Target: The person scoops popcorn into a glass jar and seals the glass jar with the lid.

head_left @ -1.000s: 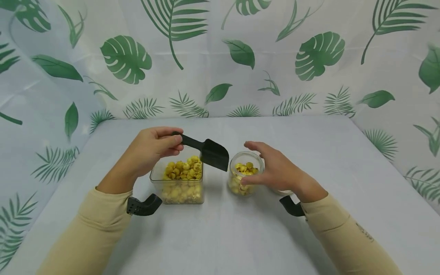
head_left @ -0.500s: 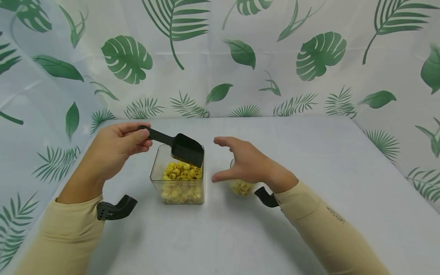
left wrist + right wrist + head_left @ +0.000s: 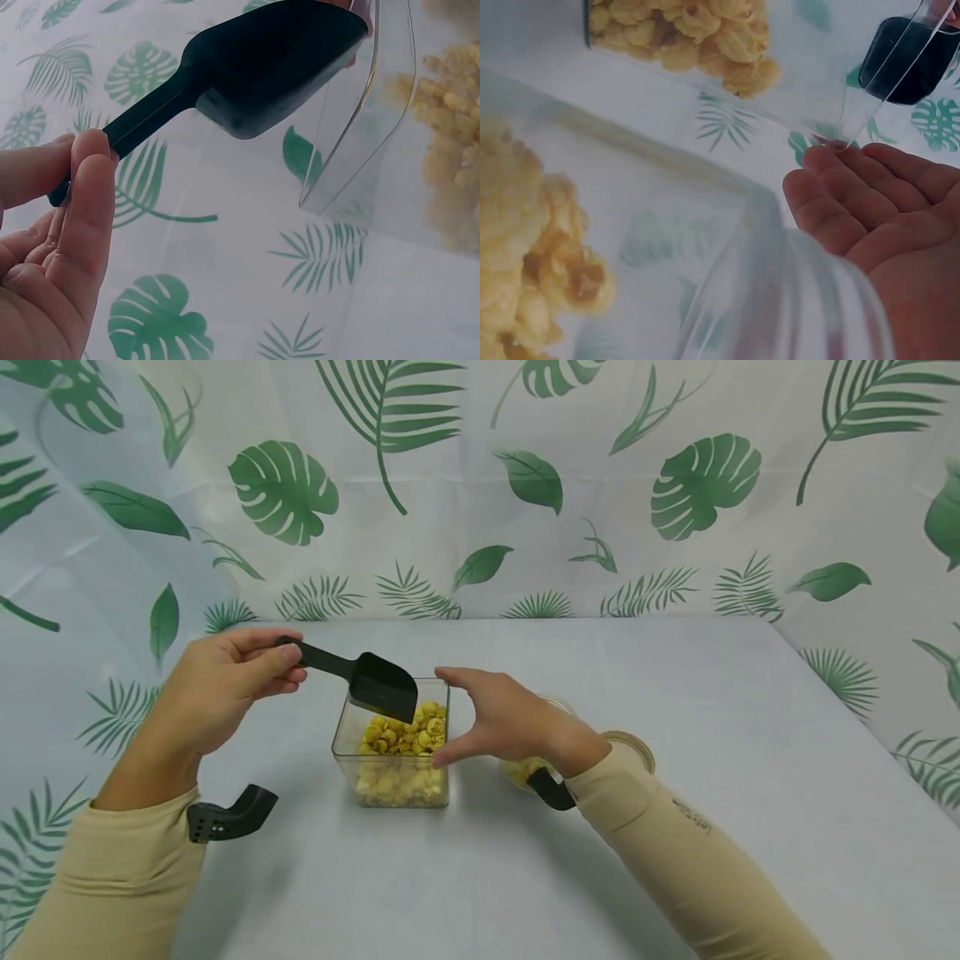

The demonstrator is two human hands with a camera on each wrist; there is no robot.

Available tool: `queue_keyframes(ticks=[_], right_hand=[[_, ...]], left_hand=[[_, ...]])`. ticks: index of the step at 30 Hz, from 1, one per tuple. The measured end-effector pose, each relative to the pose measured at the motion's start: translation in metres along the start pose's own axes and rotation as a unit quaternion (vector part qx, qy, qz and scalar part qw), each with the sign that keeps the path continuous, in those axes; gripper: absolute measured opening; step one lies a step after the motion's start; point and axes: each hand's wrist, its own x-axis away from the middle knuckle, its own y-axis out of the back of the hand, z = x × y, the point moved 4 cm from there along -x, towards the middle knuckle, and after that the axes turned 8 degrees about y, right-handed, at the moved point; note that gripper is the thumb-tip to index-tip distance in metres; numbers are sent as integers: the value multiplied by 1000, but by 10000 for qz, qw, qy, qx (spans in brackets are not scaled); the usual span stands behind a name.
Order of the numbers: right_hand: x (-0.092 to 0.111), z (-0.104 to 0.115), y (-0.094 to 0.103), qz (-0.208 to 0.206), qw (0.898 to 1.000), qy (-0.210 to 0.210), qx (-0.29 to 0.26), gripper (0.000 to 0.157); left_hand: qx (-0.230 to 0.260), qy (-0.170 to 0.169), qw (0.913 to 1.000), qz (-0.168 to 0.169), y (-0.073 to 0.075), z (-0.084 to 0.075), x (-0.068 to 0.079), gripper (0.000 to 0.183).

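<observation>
The left grip (image 3: 225, 693) pinches the scoop (image 3: 367, 681) at the tail of its handle, thumb against fingers. The scoop's long axis runs out from the left grip to the right, slanting a little down in the head view, so the blade sits at the far end from the pinch, just above the mouth of the box (image 3: 348, 755). No popcorn shows in the blade. Popcorn (image 3: 397, 739) lies in the box, below and to the right of the left grip.

The right grip (image 3: 510, 714) is spread, thumb and fingers parted, holding nothing. It faces the box's right side, fingers toward the far corner and thumb toward the near one; whether it touches the wall, I cannot tell. It is the grip nearer the box, while the left one governs the scoop. The blade looks to have little sideways play between the left rim and the right fingertips; overhead there is more.

The jar (image 3: 780, 285), with popcorn too, stands under and behind the right grip, partly hidden by the wrist; the lid (image 3: 636, 746) is farther right. The counter (image 3: 480, 893) spreads broadly nearer the person than both grips.
</observation>
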Motion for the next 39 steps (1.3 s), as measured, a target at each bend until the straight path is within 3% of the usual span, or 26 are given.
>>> queue_keyframes(ticks=[4,9,14,23,35,39], right_hand=[[-1,1,0,56,10000,-48,-17,107],[-1,2,0,75,9999,-62,-59,106],[-1,2,1,77,9999,-57,-66,104],[-1,0,-1,81,9999,-38,-60,104],[-2,1,-3,50,10000,-27,-40,103],[-2,0,-3,13,10000,-5,-29,104]], left_hand=[[-662,146,9976,-160,2,-1,-1,27],[-1556,361,9866,-346,0,-4,-1,41],[-2086,353,9761,-489,-4,-8,-1,40],[-3111,234,9481,-623,-16,-14,0,40],[-4080,190,9122,-325,-47,-15,-8,33],[-4125,344,9103,-75,-55,-3,-15,31]])
